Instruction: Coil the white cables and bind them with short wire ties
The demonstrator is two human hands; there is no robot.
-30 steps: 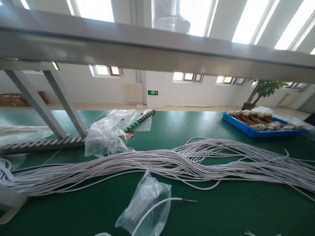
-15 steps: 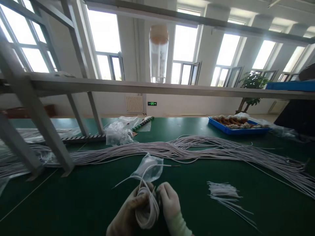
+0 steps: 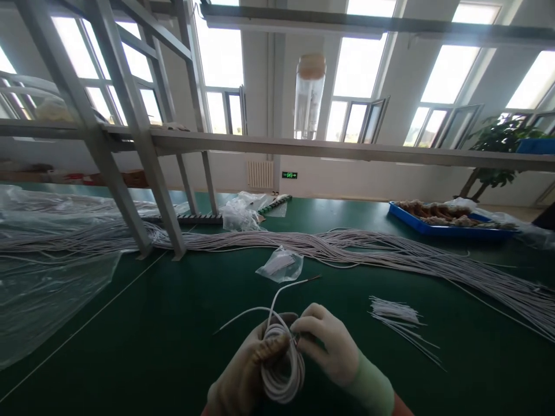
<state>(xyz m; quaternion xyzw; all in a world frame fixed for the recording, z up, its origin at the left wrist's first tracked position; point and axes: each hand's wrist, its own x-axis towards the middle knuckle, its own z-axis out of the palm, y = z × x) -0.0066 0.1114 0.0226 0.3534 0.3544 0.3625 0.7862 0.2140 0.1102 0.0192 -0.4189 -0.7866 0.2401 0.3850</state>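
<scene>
My gloved left hand [image 3: 255,364] is closed round a small coil of white cable [image 3: 284,388], the thumb laid across its loops. Two cable ends stick out beyond the coil, one to the left and one up to the right with a bare, dark tip. At the coil's right side my gloved right hand [image 3: 332,341] pinches with thumb and forefinger. What lies between those fingers is too small and hidden to make out. A pile of thin white strips [image 3: 396,312] lies right of my hands. Beyond the coil rests a small clear plastic bag [image 3: 281,264] with pale contents.
A long bundle of grey-white cables [image 3: 373,254] crosses the green table [image 3: 173,329]. Metal rack posts [image 3: 162,199] stand at left, carrying a shelf [image 3: 269,144] with a clear bottle [image 3: 309,98]. A blue tray [image 3: 446,226] sits back right; plastic sheeting [image 3: 56,300] lies left.
The camera view has swung left. My right hand has turned, its fingers now spread wider at the coil's side. My left hand still holds the coil.
</scene>
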